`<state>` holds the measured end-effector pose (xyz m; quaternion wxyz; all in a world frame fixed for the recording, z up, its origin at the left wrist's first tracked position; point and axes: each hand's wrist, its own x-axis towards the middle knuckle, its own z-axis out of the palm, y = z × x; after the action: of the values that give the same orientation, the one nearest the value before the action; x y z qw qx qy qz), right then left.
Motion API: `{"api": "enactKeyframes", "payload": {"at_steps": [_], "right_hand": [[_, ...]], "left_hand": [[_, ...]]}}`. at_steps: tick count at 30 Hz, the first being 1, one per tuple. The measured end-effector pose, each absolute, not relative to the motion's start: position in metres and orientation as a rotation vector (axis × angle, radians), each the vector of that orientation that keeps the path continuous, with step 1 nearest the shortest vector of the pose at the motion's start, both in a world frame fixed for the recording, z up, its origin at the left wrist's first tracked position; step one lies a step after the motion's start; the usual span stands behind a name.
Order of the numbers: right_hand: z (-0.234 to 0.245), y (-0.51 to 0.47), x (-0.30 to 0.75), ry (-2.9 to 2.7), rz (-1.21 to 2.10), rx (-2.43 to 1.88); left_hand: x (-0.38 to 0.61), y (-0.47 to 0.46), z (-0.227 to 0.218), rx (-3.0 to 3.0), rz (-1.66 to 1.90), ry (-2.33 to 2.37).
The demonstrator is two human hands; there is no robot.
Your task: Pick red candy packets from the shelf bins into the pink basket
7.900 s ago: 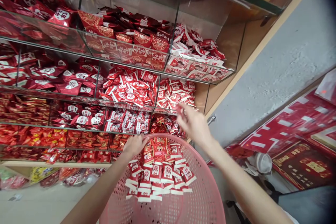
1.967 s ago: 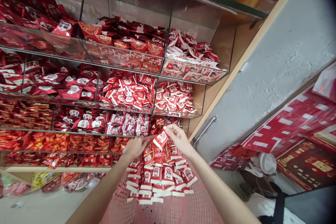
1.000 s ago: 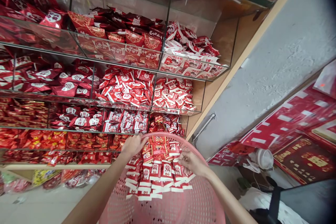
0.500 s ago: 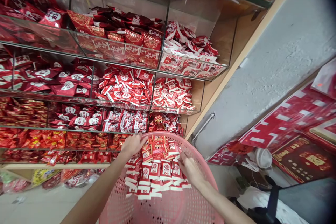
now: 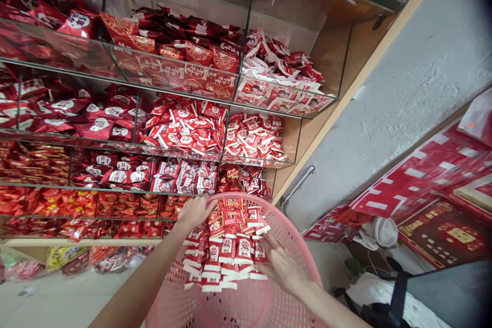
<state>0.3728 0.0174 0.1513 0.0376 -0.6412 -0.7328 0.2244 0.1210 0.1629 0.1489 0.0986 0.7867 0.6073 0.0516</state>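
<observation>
A pink perforated plastic basket (image 5: 303,246) stands below the shelves. Inside, small red-and-white wrapped snack packets (image 5: 226,248) lie in neat overlapping rows, with several red-and-gold packets (image 5: 232,215) behind them. My left hand (image 5: 196,213) is closed over the basket's back-left rim, its fingertips partly hidden. My right hand (image 5: 282,265) reaches inside from the right, fingers apart, with the tips touching the right end of the packet rows.
Shelves with clear-fronted bins (image 5: 184,92) hold many red wrapped snacks, the lowest bins right behind the basket. A grey wall (image 5: 403,92) rises to the right. Red boxes (image 5: 446,230), a white cup-shaped object (image 5: 385,231) and a black-framed item (image 5: 400,292) crowd the lower right.
My right hand has moved down along the right edge of the packet rows, toward me. The upper right packet sits slightly turned. My left hand stays at the rim.
</observation>
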Motion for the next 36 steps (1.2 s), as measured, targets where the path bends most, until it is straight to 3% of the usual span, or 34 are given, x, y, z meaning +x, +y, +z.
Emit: {"api": "enactKeyframes", "payload": {"at_steps": [5, 14, 36], "right_hand": [[0.147, 0.013, 0.371, -2.35, 0.583, -2.059], [0.159, 0.021, 0.374, -2.415, 0.662, -1.808], [0.149, 0.019, 0.36, -2.461, 0.43, -2.027]], "left_hand": [[0.121, 0.163, 0.148, 2.342, 0.169, 1.791], [0.123, 0.161, 0.153, 2.308, 0.131, 1.818], [0.122, 0.162, 0.148, 2.36, 0.15, 1.812]]}}
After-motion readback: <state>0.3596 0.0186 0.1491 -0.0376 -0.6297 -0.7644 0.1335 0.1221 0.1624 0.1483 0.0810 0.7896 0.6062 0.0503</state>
